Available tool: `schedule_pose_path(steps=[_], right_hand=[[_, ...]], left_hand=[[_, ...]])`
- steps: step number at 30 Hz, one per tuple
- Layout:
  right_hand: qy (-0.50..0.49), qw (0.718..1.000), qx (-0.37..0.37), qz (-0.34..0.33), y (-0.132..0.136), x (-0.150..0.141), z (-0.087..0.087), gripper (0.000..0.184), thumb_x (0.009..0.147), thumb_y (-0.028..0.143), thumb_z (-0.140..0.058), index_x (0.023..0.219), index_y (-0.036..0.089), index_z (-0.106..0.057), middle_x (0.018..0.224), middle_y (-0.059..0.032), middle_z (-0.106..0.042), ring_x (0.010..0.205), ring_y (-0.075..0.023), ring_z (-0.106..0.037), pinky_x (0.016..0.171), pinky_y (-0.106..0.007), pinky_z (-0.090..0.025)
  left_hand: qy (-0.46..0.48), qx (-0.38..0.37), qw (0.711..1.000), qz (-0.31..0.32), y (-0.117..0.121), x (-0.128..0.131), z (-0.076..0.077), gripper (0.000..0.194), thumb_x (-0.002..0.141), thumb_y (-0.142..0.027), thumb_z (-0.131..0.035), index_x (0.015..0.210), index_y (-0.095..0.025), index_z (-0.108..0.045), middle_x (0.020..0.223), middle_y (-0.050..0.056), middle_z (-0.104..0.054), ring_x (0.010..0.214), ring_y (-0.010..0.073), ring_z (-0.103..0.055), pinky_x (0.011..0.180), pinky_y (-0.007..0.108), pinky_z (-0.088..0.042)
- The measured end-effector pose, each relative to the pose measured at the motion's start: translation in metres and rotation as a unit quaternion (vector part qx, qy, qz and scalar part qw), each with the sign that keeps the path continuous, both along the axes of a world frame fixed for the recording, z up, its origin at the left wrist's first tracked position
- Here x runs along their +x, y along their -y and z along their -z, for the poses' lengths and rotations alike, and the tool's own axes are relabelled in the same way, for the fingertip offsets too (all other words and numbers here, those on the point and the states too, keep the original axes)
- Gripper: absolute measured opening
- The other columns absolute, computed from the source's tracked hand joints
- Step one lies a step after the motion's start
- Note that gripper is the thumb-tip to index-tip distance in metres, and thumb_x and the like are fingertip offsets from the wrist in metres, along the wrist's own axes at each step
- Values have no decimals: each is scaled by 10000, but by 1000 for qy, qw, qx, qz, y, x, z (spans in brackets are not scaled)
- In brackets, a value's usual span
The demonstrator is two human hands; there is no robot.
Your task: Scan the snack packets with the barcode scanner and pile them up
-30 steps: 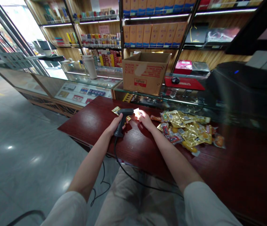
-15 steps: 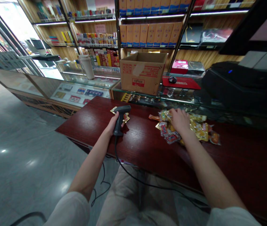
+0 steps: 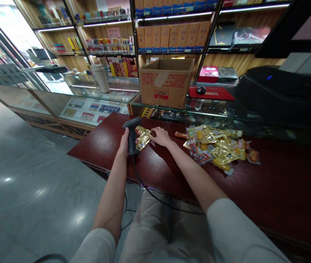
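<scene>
A black handheld barcode scanner (image 3: 133, 138) is gripped in my left hand (image 3: 124, 142), its head raised above the dark red table. Just right of its handle are shiny gold snack packets (image 3: 143, 140), with small printed pictures on them. My right hand (image 3: 160, 136) reaches in from the right, fingers bent and pinching the edge of a gold packet. Further right lies a pile of wrapped snacks (image 3: 223, 148), mostly gold packets with some clear and red ones. The scanner's cable (image 3: 155, 200) hangs over the table's front edge.
The dark red tabletop (image 3: 100, 138) has a corner at left. Behind it, a cardboard box (image 3: 166, 86) stands on a glass counter beside a mouse (image 3: 200, 90) on a red mat (image 3: 218, 94). A white cup (image 3: 100, 78) stands further left. Dark equipment (image 3: 267, 91) is at right.
My right hand has moved left from the snack pile to beside the scanner, where more gold packet now shows. The scanner has shifted slightly left and tilted.
</scene>
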State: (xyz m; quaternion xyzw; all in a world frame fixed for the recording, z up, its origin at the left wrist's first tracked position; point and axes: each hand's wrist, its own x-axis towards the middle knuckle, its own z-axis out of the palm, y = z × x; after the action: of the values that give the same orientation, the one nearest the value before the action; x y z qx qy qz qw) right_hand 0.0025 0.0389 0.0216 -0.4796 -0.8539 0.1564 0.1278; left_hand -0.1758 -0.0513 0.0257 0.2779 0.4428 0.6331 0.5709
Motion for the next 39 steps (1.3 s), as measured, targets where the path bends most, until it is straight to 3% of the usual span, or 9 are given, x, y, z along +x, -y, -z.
schedule_pose_path(steps=[6,14,18,22,24,27,29,34,39], right_hand=[[10,996,-43,83,-21,-43,14,662,858,620,-625,1376,215,-551,1470,-163,-493,1347,-370,-422,1057,-517,-333],[-41,987,-114,106,-33,-50,12,635,716,493,-788,1204,150,-570,1396,-226,-531,1342,-402,-443,1059,-548,-323],[-160,967,-145,132,-41,-32,18,570,671,333,-806,1151,188,-533,1209,-120,-647,1149,-296,-602,980,-441,-437],[-309,926,-172,134,-48,-5,24,619,580,161,-815,1136,170,-543,1142,-110,-671,990,-225,-649,833,-330,-513],[-350,910,-188,122,-48,8,24,510,592,159,-800,1057,157,-589,1047,-91,-696,920,-212,-657,800,-318,-521],[-375,897,-191,135,-44,27,22,225,726,259,-697,913,152,-634,863,-59,-705,810,-209,-659,742,-326,-531],[-381,897,-148,170,-40,42,20,176,795,292,-590,892,158,-649,853,-66,-710,823,-221,-660,756,-339,-531],[-352,911,19,216,-24,83,11,286,805,266,-476,964,156,-686,962,-108,-729,896,-253,-657,850,-370,-508],[-325,927,19,188,1,105,12,300,817,294,-491,956,150,-715,919,-109,-739,842,-258,-663,801,-361,-514]], left_hand=[[19,27,999,-34,-1,-15,4,625,860,-734,-535,1003,-138,-657,711,15,-665,412,69,-492,392,212,-394],[-54,8,996,-75,-4,-20,7,691,855,-785,-474,1010,-136,-652,700,23,-670,427,76,-512,403,211,-393],[-28,13,997,-70,-8,-20,9,637,879,-733,-503,984,-123,-654,732,32,-683,422,60,-510,412,207,-400],[-20,9,999,-50,-10,-20,13,596,904,-686,-511,969,-113,-660,759,45,-696,412,56,-508,393,205,-384],[-24,13,999,-29,-11,-18,15,585,913,-668,-512,972,-107,-667,772,52,-702,407,55,-508,386,203,-380],[-34,11,999,7,-13,-12,17,587,914,-658,-525,979,-94,-677,769,62,-703,407,56,-517,380,197,-376],[-42,6,999,29,-13,-5,16,596,905,-664,-538,971,-90,-684,758,69,-702,410,60,-524,384,196,-384],[-61,7,995,73,-13,19,11,582,902,-653,-558,947,-91,-703,774,89,-719,417,65,-532,391,197,-395],[-86,15,989,124,-15,37,11,588,881,-664,-577,931,-94,-713,727,90,-717,406,83,-527,397,212,-390]])
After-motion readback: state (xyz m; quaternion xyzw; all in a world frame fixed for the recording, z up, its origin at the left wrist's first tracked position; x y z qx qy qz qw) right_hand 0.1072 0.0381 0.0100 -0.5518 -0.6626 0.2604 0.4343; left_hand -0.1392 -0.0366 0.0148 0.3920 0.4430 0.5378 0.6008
